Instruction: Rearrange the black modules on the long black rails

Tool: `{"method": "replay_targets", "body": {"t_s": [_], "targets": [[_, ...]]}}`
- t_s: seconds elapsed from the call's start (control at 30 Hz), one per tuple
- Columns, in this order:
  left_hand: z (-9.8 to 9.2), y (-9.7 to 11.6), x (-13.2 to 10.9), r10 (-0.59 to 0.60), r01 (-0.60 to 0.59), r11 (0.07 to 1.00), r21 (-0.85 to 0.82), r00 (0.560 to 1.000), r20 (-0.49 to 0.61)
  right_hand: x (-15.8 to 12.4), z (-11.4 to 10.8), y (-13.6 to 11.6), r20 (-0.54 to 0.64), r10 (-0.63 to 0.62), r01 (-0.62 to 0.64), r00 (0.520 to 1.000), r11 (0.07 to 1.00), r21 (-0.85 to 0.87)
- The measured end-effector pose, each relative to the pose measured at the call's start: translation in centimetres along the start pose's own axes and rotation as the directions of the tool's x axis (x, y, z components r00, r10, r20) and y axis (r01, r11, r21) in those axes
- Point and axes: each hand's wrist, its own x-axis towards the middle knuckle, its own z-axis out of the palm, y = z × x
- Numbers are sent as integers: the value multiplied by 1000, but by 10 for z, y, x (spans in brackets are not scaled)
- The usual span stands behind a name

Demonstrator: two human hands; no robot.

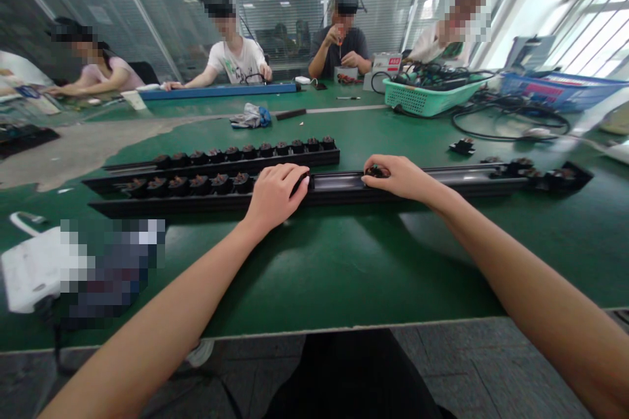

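Observation:
A long black channel (pixel 339 197) lies across the green table, with a row of black socket modules (pixel 198 184) in its left part. My left hand (pixel 278 193) is curled over the channel at the right end of that row, its fingers closed on a black module. To the right, my right hand (pixel 393 175) pinches a small black module (pixel 376 171) at the channel's open stretch. More dark modules (pixel 521 169) sit towards the channel's right end. Behind on the left stands a second black channel (pixel 319 157) with its own row of modules.
A loose black part (pixel 462 146) lies behind the channel. Farther back are a green basket (pixel 417 99) of cables, a blue basket (pixel 555 93) and a glove (pixel 251 116). A white device (pixel 34 268) lies front left. Several people sit across the table.

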Motion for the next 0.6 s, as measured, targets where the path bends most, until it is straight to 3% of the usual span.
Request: {"method": "replay_targets", "body": {"t_s": [0.6], "targets": [[-1,1,0,12,-12,1000,13,1000,-14,0,-8,3,48,32,-32,998,999,-3]]}}
